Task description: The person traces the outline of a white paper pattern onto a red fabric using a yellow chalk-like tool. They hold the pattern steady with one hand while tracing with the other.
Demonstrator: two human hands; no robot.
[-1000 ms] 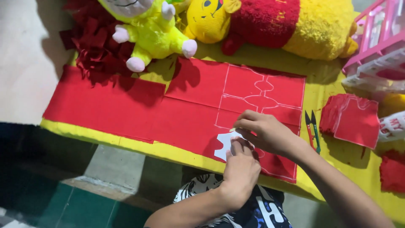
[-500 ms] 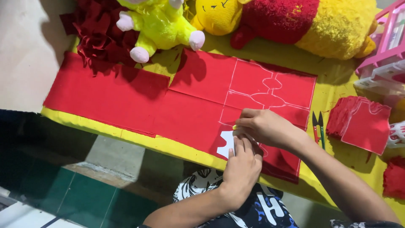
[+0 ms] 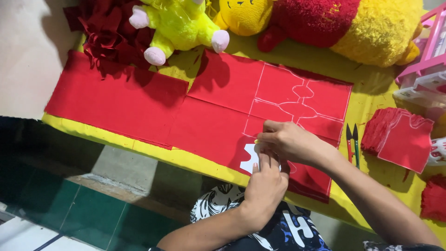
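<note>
— What have your hands got right now?

— Your left hand (image 3: 265, 179) lies nearest you, fingers flat and close together, pressing a white card template (image 3: 250, 160) down on the red felt sheet (image 3: 213, 111). Your right hand (image 3: 290, 142) comes in from the right, just above the left, its fingers pinched narrow at the template's top edge. You cannot tell from here whether it holds a marker; the tip is hidden.

— And where is the template on the felt?

— At the near edge of the sheet, below the chalk-white outlines (image 3: 299, 100) already drawn on its right part. The felt lies flat on the yellow table cover (image 3: 367, 100).

— What is around you?

— To your right, small thread snips (image 3: 351, 142) lie on the cover, and just beyond them a stack of cut red felt pieces (image 3: 399, 139). Farther back, a lime-green plush toy (image 3: 179, 25) rests on red scraps (image 3: 100, 35), beside a big yellow plush bear in a red shirt (image 3: 334, 25). A pink plastic rack (image 3: 429, 51) stands at the far right.
</note>
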